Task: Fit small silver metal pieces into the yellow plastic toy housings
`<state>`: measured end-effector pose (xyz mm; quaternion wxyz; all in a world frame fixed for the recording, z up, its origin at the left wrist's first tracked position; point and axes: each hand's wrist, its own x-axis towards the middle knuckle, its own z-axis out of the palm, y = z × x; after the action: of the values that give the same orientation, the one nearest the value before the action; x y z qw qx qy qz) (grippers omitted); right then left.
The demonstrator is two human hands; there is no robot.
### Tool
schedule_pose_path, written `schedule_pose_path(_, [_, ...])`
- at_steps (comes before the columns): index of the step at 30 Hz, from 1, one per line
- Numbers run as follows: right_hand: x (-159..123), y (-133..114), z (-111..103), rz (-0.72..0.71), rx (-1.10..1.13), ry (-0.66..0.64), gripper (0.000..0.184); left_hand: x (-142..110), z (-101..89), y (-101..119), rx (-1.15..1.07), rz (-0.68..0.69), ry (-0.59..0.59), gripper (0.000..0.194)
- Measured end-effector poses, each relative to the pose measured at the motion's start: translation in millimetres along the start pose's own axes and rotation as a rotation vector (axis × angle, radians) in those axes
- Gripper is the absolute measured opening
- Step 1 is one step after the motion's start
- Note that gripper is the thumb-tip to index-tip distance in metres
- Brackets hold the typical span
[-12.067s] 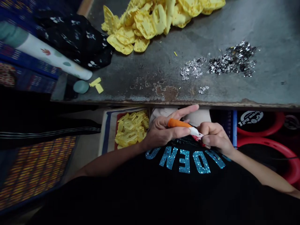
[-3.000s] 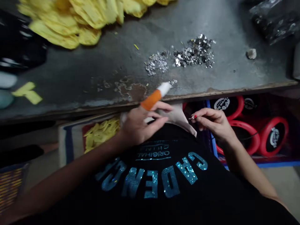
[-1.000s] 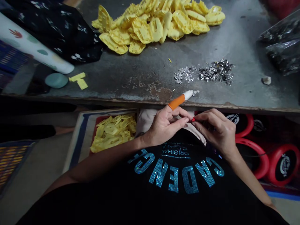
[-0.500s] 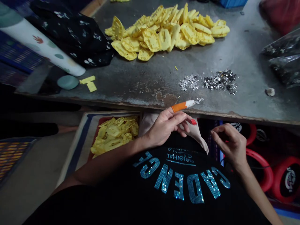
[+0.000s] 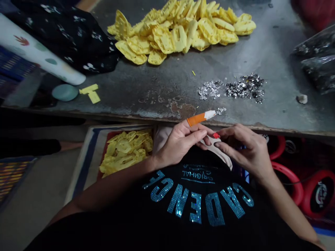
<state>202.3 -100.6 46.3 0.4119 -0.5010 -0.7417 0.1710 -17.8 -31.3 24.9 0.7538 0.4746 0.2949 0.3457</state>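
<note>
My left hand [image 5: 180, 141] hovers just off the table edge, its thumb pressed towards the fingers. Its index finger wears an orange cover [image 5: 196, 119] with a white tip. A small red piece [image 5: 216, 135] shows at the tips of the left fingers; its kind is too small to tell. My right hand [image 5: 247, 148] has come up to it, with curled fingers and the forefinger tip at the red piece. Whatever lies between its finger and thumb is hidden. A few tiny silver metal pieces [image 5: 221, 111] lie beside the white tip.
Small metal parts [image 5: 246, 88] lie in loose piles on the grey table [image 5: 146, 85]. Behind is a heap of yellow plastic shells [image 5: 180, 36]. More yellow pieces [image 5: 125, 151] fill a red container below left. Red-rimmed round items [image 5: 319, 193] are below right. Plastic bags [image 5: 318, 66] sit right.
My right hand has moved left and up from beside my body to meet the red piece. My left hand has stayed almost in place, still with the red piece at its fingertips.
</note>
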Motion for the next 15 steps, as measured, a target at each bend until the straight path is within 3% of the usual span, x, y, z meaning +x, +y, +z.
schedule_pose_path(7, [1,11,5,-0.06,0.032,-0.079,0.01,-15,-2.1,1,0.44,0.197,0.031,0.022])
schedule_pose_path(12, [2,-2,-6,-0.051,-0.083,-0.163,0.013,-20,0.3,6,0.746,0.421,0.0,0.016])
schedule_pose_path(15, [-10,-2,-18,-0.02,-0.127,-0.14,0.013,-18,-3.4,7,0.769,0.428,0.124,0.012])
